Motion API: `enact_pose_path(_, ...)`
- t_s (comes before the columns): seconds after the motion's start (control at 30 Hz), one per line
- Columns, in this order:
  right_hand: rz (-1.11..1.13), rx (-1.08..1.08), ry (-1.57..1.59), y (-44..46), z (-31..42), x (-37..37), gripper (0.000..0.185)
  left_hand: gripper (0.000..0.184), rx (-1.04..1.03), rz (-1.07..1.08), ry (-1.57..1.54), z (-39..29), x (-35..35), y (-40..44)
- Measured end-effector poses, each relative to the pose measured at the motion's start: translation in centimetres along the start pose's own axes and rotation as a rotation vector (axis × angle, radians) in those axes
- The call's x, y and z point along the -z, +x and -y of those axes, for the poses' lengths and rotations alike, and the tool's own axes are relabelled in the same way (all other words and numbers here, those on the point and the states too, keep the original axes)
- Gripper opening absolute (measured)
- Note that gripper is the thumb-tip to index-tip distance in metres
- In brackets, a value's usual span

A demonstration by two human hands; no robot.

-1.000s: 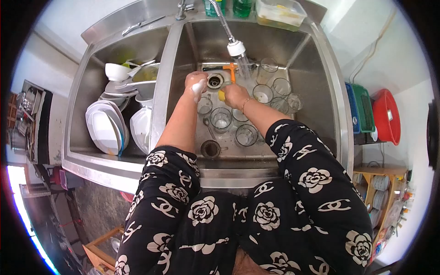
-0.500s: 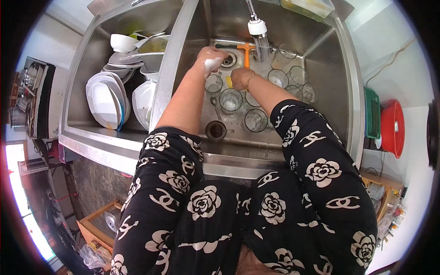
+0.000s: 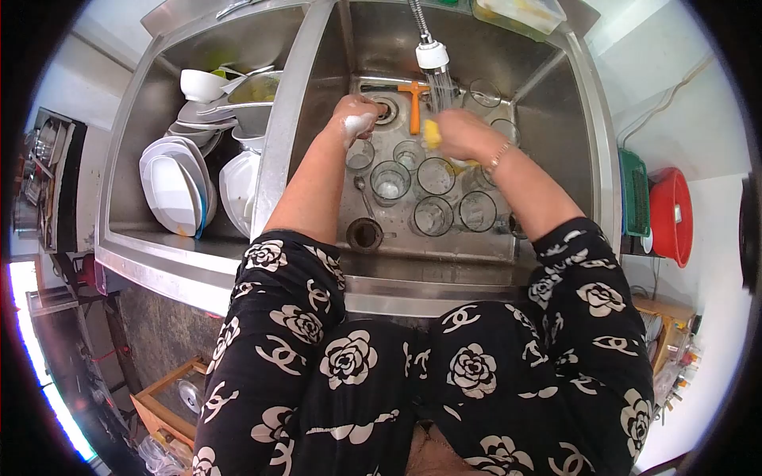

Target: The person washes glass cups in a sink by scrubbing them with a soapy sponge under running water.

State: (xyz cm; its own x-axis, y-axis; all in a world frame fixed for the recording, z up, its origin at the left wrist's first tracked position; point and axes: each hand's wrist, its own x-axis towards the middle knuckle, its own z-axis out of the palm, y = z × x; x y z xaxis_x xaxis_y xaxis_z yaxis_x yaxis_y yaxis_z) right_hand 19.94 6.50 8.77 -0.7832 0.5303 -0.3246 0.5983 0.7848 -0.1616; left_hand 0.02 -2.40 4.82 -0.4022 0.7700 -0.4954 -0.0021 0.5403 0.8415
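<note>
My left hand (image 3: 357, 113), with white suds near the wrist, is beside the drain (image 3: 386, 112); its fingers are curled and I cannot make out what they hold, if anything. My right hand (image 3: 467, 133) is closed on a yellow sponge (image 3: 432, 134), close to the water falling from the white spray head (image 3: 432, 55). An orange-handled tool (image 3: 414, 111) lies between the hands at the back of the basin. Nearer to me stand several clear glasses (image 3: 390, 182), a spoon (image 3: 363, 194) and a dark-looking mug (image 3: 365, 235).
Stacked white plates (image 3: 171, 194), a white bowl (image 3: 202, 85) and a pot (image 3: 252, 117) fill much of the left basin. A metal divider (image 3: 294, 103) separates the basins. A plastic container (image 3: 520, 14) sits at the back rim; a red basin (image 3: 671, 216) is at the right.
My right hand has moved right with the sponge, towards the water stream, uncovering glasses. My left hand stays near the drain. The view has shifted slightly.
</note>
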Motion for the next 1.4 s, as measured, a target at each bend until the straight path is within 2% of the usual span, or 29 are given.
enact_pose_path(0.1, -0.05, -0.138, -0.169, -2.1, -2.6, 0.1, 0.027, 0.024, 0.0, 0.028, 0.048, -0.1, -0.7, 0.2)
enact_pose_path(0.2, -0.097, -0.283, -0.089, -1.5, -3.6, -2.4, 0.028, 0.026, -0.02, 0.11, 0.031, 0.1, -1.3, -0.1)
enact_pose_path(0.3, -0.116, -0.3, -0.097, -1.1, -2.7, -3.0, 0.03, 0.027, -0.029, 0.102, 0.038, -0.2, -2.5, -0.8)
enact_pose_path(0.4, -0.128, -0.206, -0.228, -1.2, -1.4, -3.2, 0.027, 0.029, -0.044, 0.103, 0.078, 0.2, -3.2, -0.6)
enact_pose_path(0.6, 0.007, -0.392, 0.19, 1.0, -2.8, -4.6, 0.027, 0.03, -0.057, 0.177, 0.026, 0.6, -4.1, -0.9)
enact_pose_path(0.8, -0.076, -0.422, 0.211, 0.4, -3.3, -5.0, 0.028, 0.03, -0.057, 0.177, -0.019, 0.2, -4.4, -1.2)
enact_pose_path(1.0, -0.096, -0.28, 0.123, -1.7, -2.7, -1.4, 0.025, 0.03, -0.042, 0.23, -0.007, 0.1, -4.7, -1.2)
enact_pose_path(1.1, -0.183, -0.186, 0.167, -2.6, -3.7, 0.5, 0.025, 0.04, -0.031, 0.247, -0.045, -0.2, -4.6, -1.6)
enact_pose_path(1.2, -0.18, -0.068, 0.355, -4.1, -5.2, 4.1, 0.027, 0.056, -0.112, 0.281, 0.009, -1.0, -4.7, -2.7)
enact_pose_path(1.3, -0.208, -0.043, 0.656, -5.2, -6.2, 7.0, 0.027, 0.07, -0.119, 0.34, -0.086, -0.6, -5.0, -2.3)
enact_pose_path(1.4, -0.215, -0.006, 0.693, -5.7, -5.5, 8.6, 0.021, 0.071, 0.035, 0.305, -0.28, -0.5, -5.9, -2.4)
